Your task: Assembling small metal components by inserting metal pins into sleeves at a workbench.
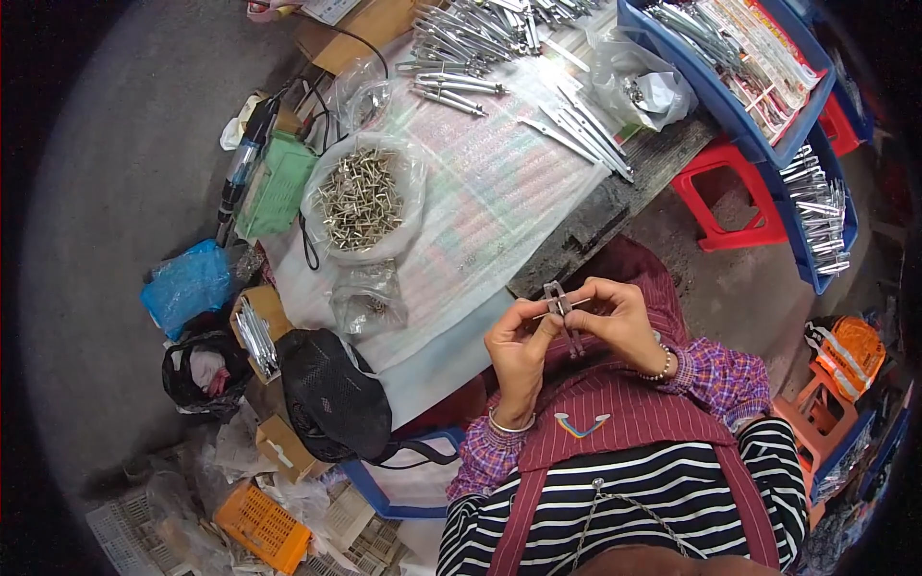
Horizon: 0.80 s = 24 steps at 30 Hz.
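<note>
Close in front of my apron, a narrow metal bracket is pinched between the fingertips of both hands. My left hand closes on its left side, thumb and forefinger pressed together. On the other side my right hand grips it the same way. A thin pin or rod seems to cross the bracket near the fingertips; its exact form is too small to tell. On the worktable beyond, long silver metal strips lie near the right edge. A clear plastic bag full of small metal pins sits to the left.
Heaped metal arms cover the far end of the table. Blue trays of metal parts and a red stool stand at the right. A black cap, green case and power screwdriver are at the left.
</note>
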Each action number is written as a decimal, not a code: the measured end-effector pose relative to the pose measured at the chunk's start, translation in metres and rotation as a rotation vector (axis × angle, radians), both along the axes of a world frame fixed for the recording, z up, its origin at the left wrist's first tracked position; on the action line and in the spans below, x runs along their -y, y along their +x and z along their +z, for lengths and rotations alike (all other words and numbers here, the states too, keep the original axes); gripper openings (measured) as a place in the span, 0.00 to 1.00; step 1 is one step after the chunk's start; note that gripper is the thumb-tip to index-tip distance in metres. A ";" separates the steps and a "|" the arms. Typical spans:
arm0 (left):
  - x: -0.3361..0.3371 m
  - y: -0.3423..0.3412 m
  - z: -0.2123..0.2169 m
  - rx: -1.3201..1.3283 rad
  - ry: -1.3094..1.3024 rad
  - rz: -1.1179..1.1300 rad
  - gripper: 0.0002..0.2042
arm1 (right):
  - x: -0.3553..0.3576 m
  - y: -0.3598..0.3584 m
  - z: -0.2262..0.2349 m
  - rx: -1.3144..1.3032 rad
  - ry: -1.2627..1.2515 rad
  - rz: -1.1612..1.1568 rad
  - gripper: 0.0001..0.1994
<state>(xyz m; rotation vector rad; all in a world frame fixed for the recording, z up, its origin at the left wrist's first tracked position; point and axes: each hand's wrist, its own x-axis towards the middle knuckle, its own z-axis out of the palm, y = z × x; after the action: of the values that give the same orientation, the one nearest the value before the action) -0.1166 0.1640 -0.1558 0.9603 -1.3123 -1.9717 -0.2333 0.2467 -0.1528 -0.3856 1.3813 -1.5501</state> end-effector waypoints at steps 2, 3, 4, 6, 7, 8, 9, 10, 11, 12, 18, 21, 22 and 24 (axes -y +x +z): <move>0.002 -0.001 0.001 0.010 0.006 -0.008 0.06 | 0.002 -0.001 -0.004 0.005 -0.027 0.006 0.08; 0.002 -0.001 0.001 0.009 0.005 -0.008 0.06 | 0.002 -0.001 -0.005 0.011 -0.052 0.012 0.10; 0.003 -0.001 0.001 0.000 0.031 0.004 0.07 | 0.003 0.000 -0.006 0.011 -0.054 0.012 0.10; 0.005 0.000 0.001 -0.010 0.056 0.017 0.07 | 0.003 0.000 -0.007 0.032 -0.114 0.032 0.12; 0.005 0.002 -0.001 -0.021 0.053 0.008 0.08 | 0.003 0.000 -0.007 0.033 -0.116 0.033 0.12; 0.006 0.004 -0.002 -0.033 0.050 -0.002 0.09 | 0.002 0.001 -0.005 0.058 -0.111 0.056 0.13; 0.006 0.005 -0.001 -0.033 0.049 -0.002 0.09 | 0.001 0.001 -0.005 0.082 -0.106 0.078 0.13; 0.006 0.005 0.001 -0.049 0.054 0.003 0.09 | -0.001 0.001 -0.007 0.081 -0.108 0.076 0.13; 0.005 0.005 0.003 -0.064 0.060 0.008 0.09 | -0.004 0.001 -0.011 0.010 -0.085 0.136 0.13; 0.005 0.004 0.006 -0.066 0.059 0.005 0.09 | -0.007 0.000 -0.015 -0.060 -0.061 0.196 0.12; 0.000 0.012 0.018 -0.045 0.103 -0.072 0.10 | -0.007 -0.019 -0.007 -0.746 -0.248 0.154 0.14; -0.001 0.017 0.030 0.019 0.126 -0.210 0.09 | 0.002 -0.032 0.005 -1.000 -0.312 0.015 0.18; -0.002 0.016 0.031 0.017 0.123 -0.210 0.09 | 0.007 -0.035 0.013 -1.092 -0.303 -0.068 0.20; -0.006 0.015 0.031 0.031 0.079 -0.220 0.08 | 0.014 -0.038 0.026 -0.919 -0.292 -0.112 0.27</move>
<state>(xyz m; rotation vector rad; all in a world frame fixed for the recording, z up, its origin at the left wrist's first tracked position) -0.1017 0.1703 -0.1247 0.9189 -1.4182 -2.1973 -0.2709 0.2322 -0.1272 -1.3419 1.8623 -1.7492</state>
